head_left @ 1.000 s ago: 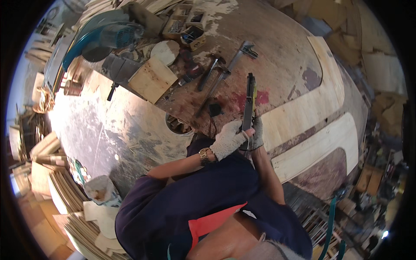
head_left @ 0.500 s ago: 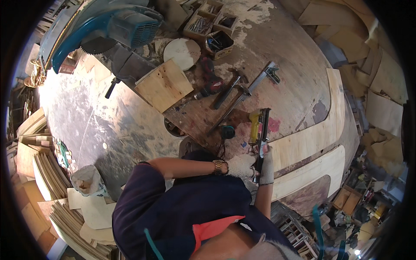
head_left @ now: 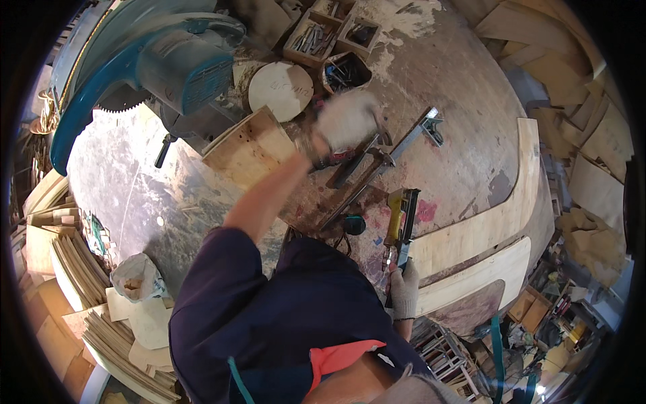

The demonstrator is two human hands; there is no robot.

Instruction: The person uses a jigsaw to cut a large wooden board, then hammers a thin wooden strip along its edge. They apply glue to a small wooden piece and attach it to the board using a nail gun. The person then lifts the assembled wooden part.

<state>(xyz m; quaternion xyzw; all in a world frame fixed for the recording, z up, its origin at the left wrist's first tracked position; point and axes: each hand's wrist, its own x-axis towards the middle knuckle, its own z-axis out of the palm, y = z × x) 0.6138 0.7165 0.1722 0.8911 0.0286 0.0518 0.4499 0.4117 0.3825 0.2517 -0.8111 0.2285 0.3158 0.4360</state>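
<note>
Left hand (head_left: 348, 120), gloved and blurred, lifted off the nail gun (head_left: 401, 225) since a moment ago, now over the hammer (head_left: 360, 158) near the wooden box (head_left: 250, 147); grip impossible to tell. Right hand (head_left: 404, 291) closed around the gun's handle, by the curved plywood strip (head_left: 491, 225)

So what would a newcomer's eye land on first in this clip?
Probably the big blue mitre saw at upper left of the dusty workbench. Next, the blurred white-gloved left hand raised over long metal tools, and the gloved right hand gripping a yellow-and-black nail gun beside curved plywood strips.
</note>
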